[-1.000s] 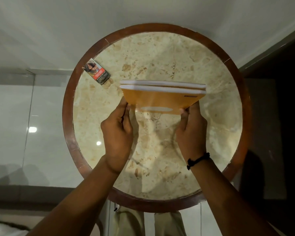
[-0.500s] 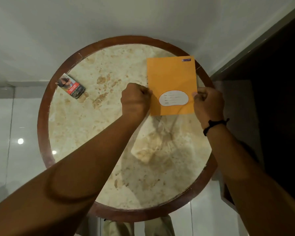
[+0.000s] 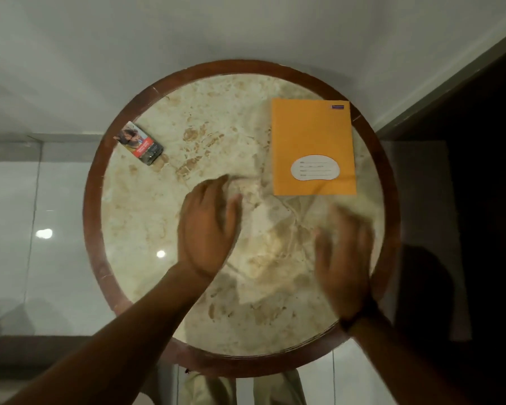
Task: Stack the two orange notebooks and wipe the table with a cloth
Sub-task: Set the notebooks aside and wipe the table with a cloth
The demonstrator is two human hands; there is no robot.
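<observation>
On the table point(image 3: 135, 252), orange notebooks point(image 3: 313, 141) flat; left hand point(image 3: 208, 226) and right hand point(image 3: 345, 255) empty, fingers spread.

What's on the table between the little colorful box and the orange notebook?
Nothing. In the head view, only bare marble tabletop lies between the small box and the orange notebook; both hands are lower down, nearer the person.

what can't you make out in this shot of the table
Head view, the only one:
- Second notebook: only one orange cover shows; whatever lies beneath is hidden.
- Right hand: motion blur hides the fingers.
- Label on the cover: writing too small to read.
- Small packet: print too small.
- Cloth: none in frame.
- Left hand: empty, slightly blurred.
</observation>
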